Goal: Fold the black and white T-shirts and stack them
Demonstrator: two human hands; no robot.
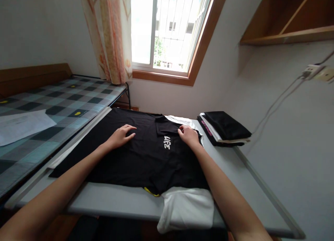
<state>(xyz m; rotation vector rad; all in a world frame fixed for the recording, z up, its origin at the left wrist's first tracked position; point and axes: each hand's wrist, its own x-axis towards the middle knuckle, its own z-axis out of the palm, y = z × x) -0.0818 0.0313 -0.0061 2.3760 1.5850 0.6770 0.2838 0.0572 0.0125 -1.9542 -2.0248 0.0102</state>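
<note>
Nearest: white cloth (189, 208) drooping over the front edge of the desk (112, 199), meeting the black shirt (146, 157); a yellow sliver (151, 191) shows at the shirt's near edge. Shirt spread mostly flat across the desk, white lettering (167, 142) near one end, far sleeve (168, 126) laid inward. Both forearms reach across, hiding parts of shirt and desk. Left grip (120, 136) open, fingers loosely spread, over the shirt's body; contact uncertain. Right grip (189, 134) at the far sleeve, fingers bent; cannot tell whether it pinches fabric. Shirt thus lies beneath both. Beyond the right grip, white fabric (180, 120) shows past the shirt's far edge. Right of that, well apart from the left grip, a folded stack (225, 126), black and white layers. Left: bed (91, 91) with checked covering, paper (26, 124) on it. Farther: curtain (112, 35) beside a barred window (171, 32); shelf (289, 37) high at right, socket (311, 72) below with cord.
</note>
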